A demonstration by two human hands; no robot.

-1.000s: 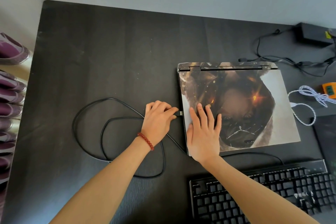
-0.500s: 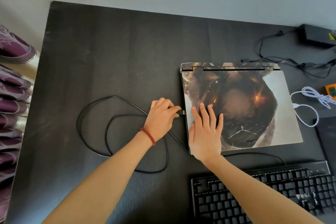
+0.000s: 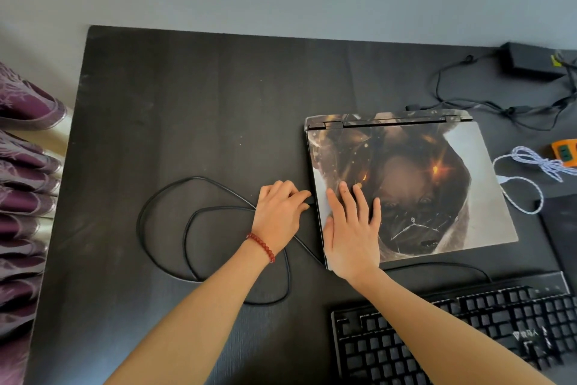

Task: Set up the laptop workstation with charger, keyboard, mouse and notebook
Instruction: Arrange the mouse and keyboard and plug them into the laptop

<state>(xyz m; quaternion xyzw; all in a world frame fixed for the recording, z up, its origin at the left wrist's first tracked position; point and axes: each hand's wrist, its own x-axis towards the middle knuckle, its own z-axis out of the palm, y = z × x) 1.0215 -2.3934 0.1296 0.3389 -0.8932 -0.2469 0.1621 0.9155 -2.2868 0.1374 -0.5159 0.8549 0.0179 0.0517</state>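
**Plug held at the laptop's left edge, as before**

Nearest, the keyboard [image 3: 468, 331] lies at the front right of the desk [image 3: 187, 103]. Little has changed since the earlier frames. The left hand [image 3: 279, 216] still pinches the cable plug [image 3: 310, 199] against the closed laptop [image 3: 437, 184]'s left edge; its black cable [image 3: 175, 197] loops leftward. The right hand [image 3: 352, 228] stays flat, fingers spread, on the lid. Farthest back, the charger brick [image 3: 527, 61] sits at the rear right.

laptop [image 3: 437, 184] on table [image 3: 187, 103] | keyboard [image 3: 468, 331] before | cable [image 3: 193, 213] left
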